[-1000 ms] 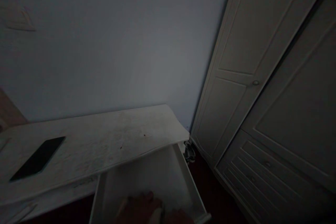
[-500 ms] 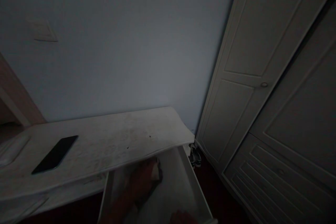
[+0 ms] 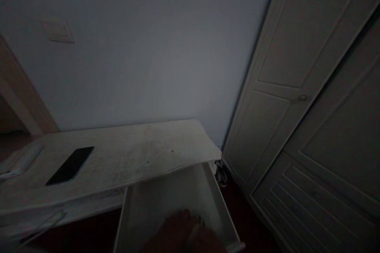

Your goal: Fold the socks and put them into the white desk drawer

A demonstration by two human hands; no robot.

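Both hands meet low in the view, over the pulled-out white drawer point(image 3: 166, 193). My left hand point(image 3: 173, 229) is closed, its fingers curled toward the right one. Close against it, my right hand point(image 3: 208, 241) is closed too, partly cut off by the lower edge. Between them shows a small pale, bunched piece that looks like a cloth point(image 3: 193, 232); most of it is hidden by the fingers. Dim light and blur hide the finer detail.
The drawer belongs to a smudged white desk point(image 3: 178, 136). A dark phone-like slab point(image 3: 71, 166) and a pale object point(image 3: 23, 160) lie on its left part. A wardrobe point(image 3: 267, 118) stands at right, with shoes point(image 3: 220, 176) on the floor between. A switch point(image 3: 57, 31) is on the wall.
My left hand has drawn back from the drawer's far part with the cloth, toward me, and met my right hand. The right hand has come up slightly. The view has shifted a little.
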